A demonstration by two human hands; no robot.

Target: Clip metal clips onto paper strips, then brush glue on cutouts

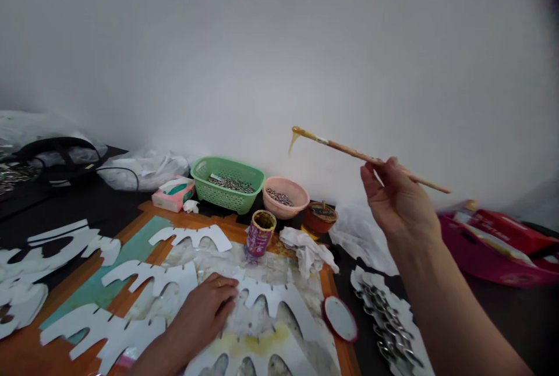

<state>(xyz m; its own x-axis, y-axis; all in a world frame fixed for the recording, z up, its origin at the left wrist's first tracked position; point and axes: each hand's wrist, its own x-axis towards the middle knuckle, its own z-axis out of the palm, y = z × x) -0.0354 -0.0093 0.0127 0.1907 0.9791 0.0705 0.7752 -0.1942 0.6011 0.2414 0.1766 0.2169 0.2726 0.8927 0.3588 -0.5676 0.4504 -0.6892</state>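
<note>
My right hand point(395, 198) is raised above the table, closed around a thin wooden stick point(349, 152). The stick's far tip point(297, 131) carries a drip of yellowish glue. My left hand point(205, 312) rests palm down on a white cut-out paper shape point(271, 300), fingers curled and pressing it onto a glue-stained sheet. A small purple glue can point(259, 233) stands open just beyond that hand, below the stick's tip. More white cut-out shapes point(148, 277) lie spread to the left on an orange and green board point(135, 248).
A green basket point(227, 184) and a pink bowl point(286, 195) of small metal pieces sit by the wall, with a pink tissue box point(172, 194). Crumpled tissue point(308, 251), a round red-rimmed lid point(340, 319), metal clips on paper point(386, 320) and a red package point(502, 245) lie right.
</note>
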